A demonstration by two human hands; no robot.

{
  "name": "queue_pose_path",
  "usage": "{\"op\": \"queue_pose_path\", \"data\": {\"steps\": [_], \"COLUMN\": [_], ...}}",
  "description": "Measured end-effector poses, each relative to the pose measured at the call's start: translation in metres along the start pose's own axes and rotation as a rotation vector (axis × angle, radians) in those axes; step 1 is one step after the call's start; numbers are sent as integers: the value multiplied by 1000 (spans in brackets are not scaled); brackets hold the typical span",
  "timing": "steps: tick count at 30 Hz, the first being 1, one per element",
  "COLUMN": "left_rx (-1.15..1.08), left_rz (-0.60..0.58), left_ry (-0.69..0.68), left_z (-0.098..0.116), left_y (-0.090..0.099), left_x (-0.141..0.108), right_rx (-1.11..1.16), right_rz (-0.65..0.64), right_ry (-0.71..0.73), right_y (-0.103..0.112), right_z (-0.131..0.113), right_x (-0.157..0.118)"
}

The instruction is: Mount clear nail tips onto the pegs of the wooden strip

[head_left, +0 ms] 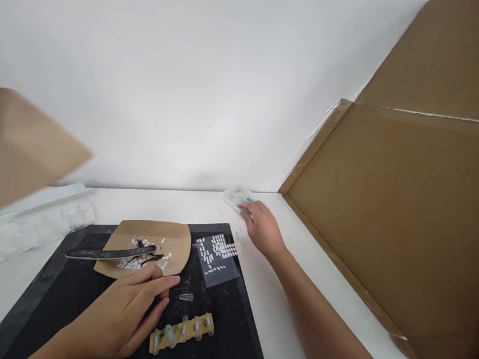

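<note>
My right hand [260,224] reaches to a small clear tray [232,196] by the wall, its fingers bent together over the tray's contents; what they grip is too small to make out. Over the black mat [230,353], my left hand [136,308] rests with bent fingers, and its fingertips hide anything between them. Just right of that hand lies a yellowish strip [189,334] bearing several clear nail tips. A loose clear tip [186,297] lies above the strip. The brown paper [131,231] holds white bits and a dark nail file [107,253].
A sheet with small white pieces [216,263] lies at the mat's right edge. To the left is a clear compartment box [41,227]. A brown cardboard flap [16,139] juts in at upper left. Large cardboard [410,220] stands on the right, against the white wall [189,83].
</note>
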State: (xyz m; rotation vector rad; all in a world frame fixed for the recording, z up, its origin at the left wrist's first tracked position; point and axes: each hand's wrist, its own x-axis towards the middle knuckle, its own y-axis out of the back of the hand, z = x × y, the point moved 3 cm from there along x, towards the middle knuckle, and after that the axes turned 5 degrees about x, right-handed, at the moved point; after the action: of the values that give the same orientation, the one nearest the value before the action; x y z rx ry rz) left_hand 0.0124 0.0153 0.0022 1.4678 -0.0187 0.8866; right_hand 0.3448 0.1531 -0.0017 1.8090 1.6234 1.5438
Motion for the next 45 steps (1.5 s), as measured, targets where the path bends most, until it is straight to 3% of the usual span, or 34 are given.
{"op": "queue_pose_path", "data": {"steps": [5,11,23,34,38,45], "left_rx": [39,-3,-23,-3,0,-3], "left_rz": [6,-26,-32,-39,-40,-52], "left_ry": [-11,8,33,27,32,43], "left_z": [2,-1,-1,-2,-2,-3], "left_y": [-1,-2,-1,-1,0,-1], "left_x": [-2,-2,1,2,2,1], "right_rx": [22,72,-5,-159,-187,-170], "right_rz": [142,76,78,47,-42,-200], "right_ry": [-100,-125,-215,-238,-211,-77], "right_y": [17,9,14,34,40,20], "right_z": [25,43,52,36,29,14], "right_x": [9,12,6,-8,-11,-19]}}
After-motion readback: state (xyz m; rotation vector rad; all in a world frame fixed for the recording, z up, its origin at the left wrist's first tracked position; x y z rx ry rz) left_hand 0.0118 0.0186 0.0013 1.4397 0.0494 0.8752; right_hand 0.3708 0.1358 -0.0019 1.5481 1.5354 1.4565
